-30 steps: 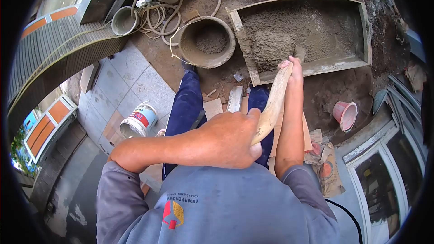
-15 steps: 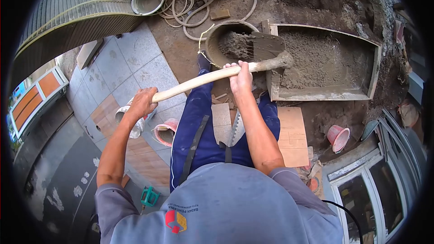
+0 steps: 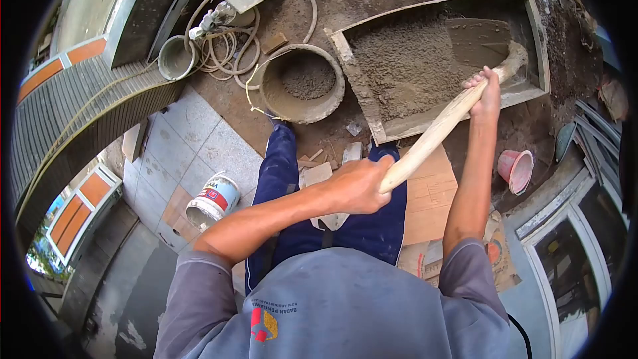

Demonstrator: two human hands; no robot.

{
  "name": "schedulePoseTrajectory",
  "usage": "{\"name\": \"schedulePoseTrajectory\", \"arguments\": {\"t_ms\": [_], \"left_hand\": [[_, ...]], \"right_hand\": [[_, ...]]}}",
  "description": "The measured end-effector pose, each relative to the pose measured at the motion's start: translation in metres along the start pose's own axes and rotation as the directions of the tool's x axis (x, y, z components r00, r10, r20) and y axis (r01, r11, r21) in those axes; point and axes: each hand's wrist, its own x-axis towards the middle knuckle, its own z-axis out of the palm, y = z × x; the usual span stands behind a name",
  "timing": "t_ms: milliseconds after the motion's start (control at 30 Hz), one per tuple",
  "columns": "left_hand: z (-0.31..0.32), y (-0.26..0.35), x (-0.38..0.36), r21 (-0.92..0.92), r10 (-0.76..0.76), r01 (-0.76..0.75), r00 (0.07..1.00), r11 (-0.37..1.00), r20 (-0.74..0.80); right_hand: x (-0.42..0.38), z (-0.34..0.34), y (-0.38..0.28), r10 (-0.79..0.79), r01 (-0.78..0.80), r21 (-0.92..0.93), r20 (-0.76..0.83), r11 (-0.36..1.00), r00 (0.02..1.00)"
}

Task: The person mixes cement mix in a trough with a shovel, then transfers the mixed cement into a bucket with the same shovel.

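Observation:
My left hand [image 3: 362, 185] is closed around the butt end of a hoe's pale wooden handle [image 3: 435, 134], in front of my thighs. Farther along, close to the head, my right hand [image 3: 487, 98] grips the same handle. The hoe's flat, mortar-coated blade [image 3: 477, 41] lies in wet grey mortar [image 3: 402, 60] toward the right end of a wooden trough [image 3: 359, 86]; its lower edge is hidden. Left of the trough stands a large round bucket [image 3: 334, 90] with mortar inside.
A white paint bucket [image 3: 216, 198] lies on the tiles at left. Coiled hose [image 3: 312, 10] and a grey bucket [image 3: 177, 58] are at upper left. A pink bucket [image 3: 516, 171] stands at right, and cardboard [image 3: 428, 193] lies by my legs.
The hoe blade has moved right, from the bucket's edge to the trough's right end. Both hands have shifted right with the handle. More of the bucket's inside shows.

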Motion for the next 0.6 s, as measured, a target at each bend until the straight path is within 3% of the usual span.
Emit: {"name": "schedulePoseTrajectory", "arguments": {"t_ms": [100, 233, 333, 433, 500, 600], "left_hand": [[0.005, 0.034, 0.091, 0.095, 0.12, -0.11, 0.986, 0.989, -0.119], [-0.013, 0.038, 0.171, 0.109, 0.06, -0.048, 0.991, 0.993, -0.116], [-0.012, 0.003, 0.168, 0.043, -0.115, 0.121, 0.985, 0.992, -0.13], [0.004, -0.031, 0.117, -0.003, -0.359, 0.362, 0.922, 0.932, -0.143], [0.009, -0.022, 0.099, 0.026, -0.421, 0.427, 0.899, 0.904, -0.123], [0.014, 0.007, 0.106, 0.026, -0.409, 0.415, 0.904, 0.909, -0.121]], "right_hand": [[0.097, -0.042, -0.062, -0.016, 0.016, 0.011, 0.059, 1.0, 0.998], [0.198, -0.063, -0.055, 0.057, -0.059, 0.039, 0.05, 0.998, 0.997], [0.222, -0.045, 0.053, 0.172, -0.175, -0.027, -0.103, 0.984, 0.98], [0.179, -0.02, 0.191, 0.425, -0.439, -0.136, -0.12, 0.888, 0.897], [0.153, -0.018, 0.232, 0.553, -0.556, -0.083, -0.056, 0.827, 0.831], [0.155, -0.034, 0.227, 0.602, -0.596, -0.107, 0.033, 0.796, 0.798]]}}
